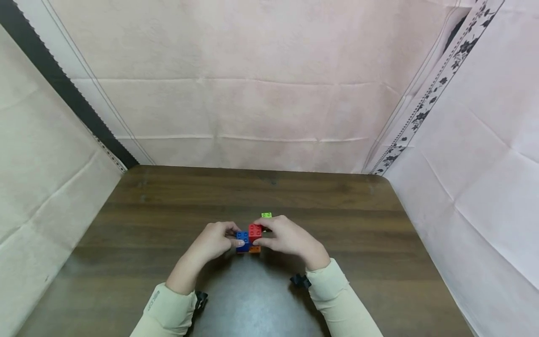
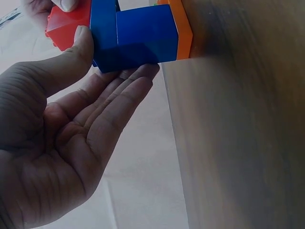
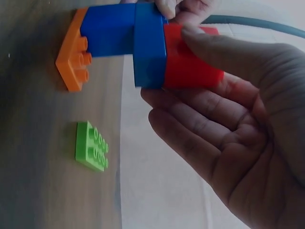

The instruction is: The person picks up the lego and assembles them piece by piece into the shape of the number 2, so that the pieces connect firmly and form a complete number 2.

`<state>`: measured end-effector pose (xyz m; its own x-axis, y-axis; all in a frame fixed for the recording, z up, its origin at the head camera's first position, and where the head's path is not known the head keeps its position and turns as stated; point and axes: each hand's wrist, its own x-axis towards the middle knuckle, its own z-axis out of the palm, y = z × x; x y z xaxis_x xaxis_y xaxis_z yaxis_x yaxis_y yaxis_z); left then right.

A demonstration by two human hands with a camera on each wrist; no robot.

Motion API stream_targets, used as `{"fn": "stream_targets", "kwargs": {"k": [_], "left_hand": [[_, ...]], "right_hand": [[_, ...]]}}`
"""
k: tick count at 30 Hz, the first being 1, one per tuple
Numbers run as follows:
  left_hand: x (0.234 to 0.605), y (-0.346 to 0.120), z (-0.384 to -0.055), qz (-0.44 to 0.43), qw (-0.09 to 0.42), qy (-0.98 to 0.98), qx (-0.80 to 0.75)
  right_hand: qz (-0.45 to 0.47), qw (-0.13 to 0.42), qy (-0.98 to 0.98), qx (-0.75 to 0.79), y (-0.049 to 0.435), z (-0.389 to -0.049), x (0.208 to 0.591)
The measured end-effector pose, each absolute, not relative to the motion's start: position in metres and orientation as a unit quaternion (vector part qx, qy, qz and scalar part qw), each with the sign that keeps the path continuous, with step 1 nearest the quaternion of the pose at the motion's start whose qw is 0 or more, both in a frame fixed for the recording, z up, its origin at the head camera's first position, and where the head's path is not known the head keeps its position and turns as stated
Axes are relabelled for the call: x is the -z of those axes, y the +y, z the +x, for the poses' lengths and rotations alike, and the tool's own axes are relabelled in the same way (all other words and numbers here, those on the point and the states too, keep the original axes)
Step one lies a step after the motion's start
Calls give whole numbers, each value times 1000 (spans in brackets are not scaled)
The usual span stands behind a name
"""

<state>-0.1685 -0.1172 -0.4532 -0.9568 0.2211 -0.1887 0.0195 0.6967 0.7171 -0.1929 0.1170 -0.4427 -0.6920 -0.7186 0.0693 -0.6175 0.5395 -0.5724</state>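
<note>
A small stack of toy building bricks stands on the table. At its bottom is a flat orange brick (image 3: 71, 59) with bare studs on one side. On that sits a blue brick (image 2: 147, 36), and a second blue brick (image 3: 150, 52) lies across it, overhanging. A red brick (image 1: 255, 230) is on the overhanging part. My left hand (image 1: 215, 239) holds the upper blue brick between thumb and fingers. The right hand (image 1: 288, 238) grips the red brick, thumb on its near side and fingers on its far side. The fingers partly hide the bricks.
A light green brick (image 3: 90, 147) with studs lies apart from the stack, just beyond my right hand. The brown wooden table (image 1: 181, 196) is bordered by pale cloth (image 1: 269, 107) at the back and both sides.
</note>
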Motion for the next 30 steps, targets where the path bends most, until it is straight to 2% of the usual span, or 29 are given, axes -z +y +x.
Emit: {"fn": "stream_targets", "kwargs": {"k": [6,12,17,21,30], "left_hand": [[455,-116,-170,70,129,914,-379],[455,-117,-170,71,122,916,-375],[455,-118,-170,74,120,917,-374],[456,-118,-170,71,122,915,-377],[458,-119,-170,70,125,914,-379]], "right_hand": [[-348,108,883,295,136,-202,445],[-296,75,919,249,148,-215,460],[-305,51,922,231,144,-221,477],[-313,52,923,217,136,-221,486],[-280,39,934,219,128,-221,492]]}}
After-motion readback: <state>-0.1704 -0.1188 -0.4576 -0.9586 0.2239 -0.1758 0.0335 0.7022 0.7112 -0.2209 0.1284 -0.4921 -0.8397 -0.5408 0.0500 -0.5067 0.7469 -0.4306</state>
